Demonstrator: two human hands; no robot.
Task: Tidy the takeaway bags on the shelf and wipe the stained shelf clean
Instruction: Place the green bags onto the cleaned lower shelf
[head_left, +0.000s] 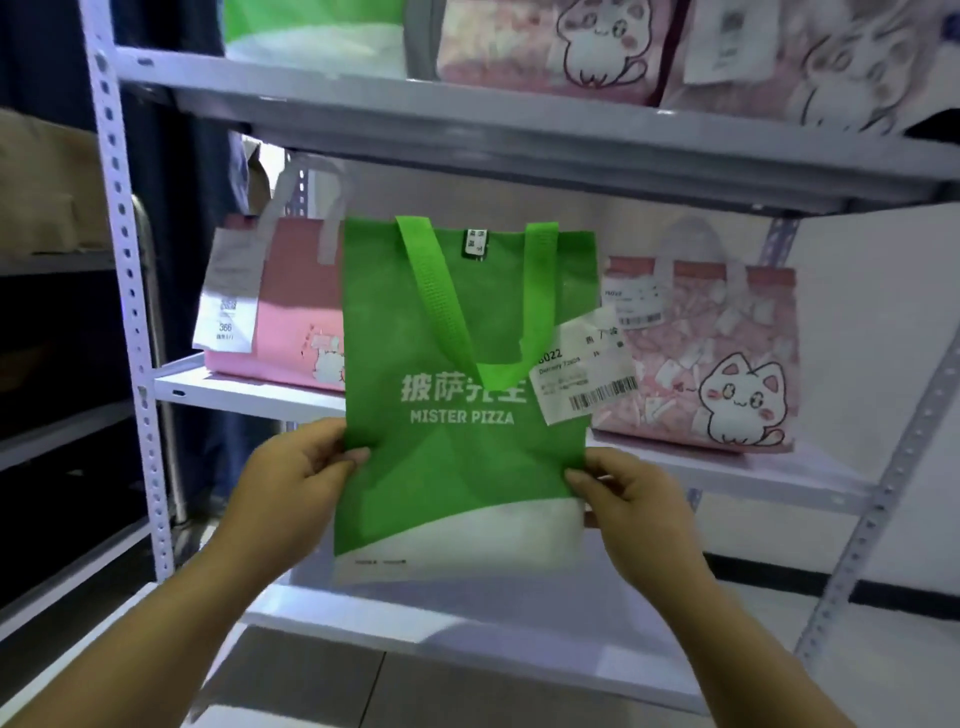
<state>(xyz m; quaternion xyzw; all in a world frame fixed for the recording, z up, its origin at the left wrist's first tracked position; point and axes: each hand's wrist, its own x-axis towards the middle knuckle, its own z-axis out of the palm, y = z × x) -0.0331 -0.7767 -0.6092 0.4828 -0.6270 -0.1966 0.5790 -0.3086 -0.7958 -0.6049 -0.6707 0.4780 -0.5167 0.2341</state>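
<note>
A green and white takeaway bag (457, 457) marked MISTER PIZZA hangs upright in front of the middle shelf (249, 392), held off it. My left hand (298, 473) pinches its left edge and my right hand (628, 499) pinches its right edge. A receipt label (584, 371) sticks out at the bag's right side. On the middle shelf a pink bag (291, 317) with a long receipt stands behind on the left. A pink cat-print bag (722, 358) stands on the right.
The upper shelf (467, 124) carries another green bag (311, 31) and two pink cat bags (571, 47). A lower white shelf (467, 618) lies under the held bag. Perforated white uprights (124, 270) frame the rack. Dark shelving with a brown paper bag (47, 187) stands at the left.
</note>
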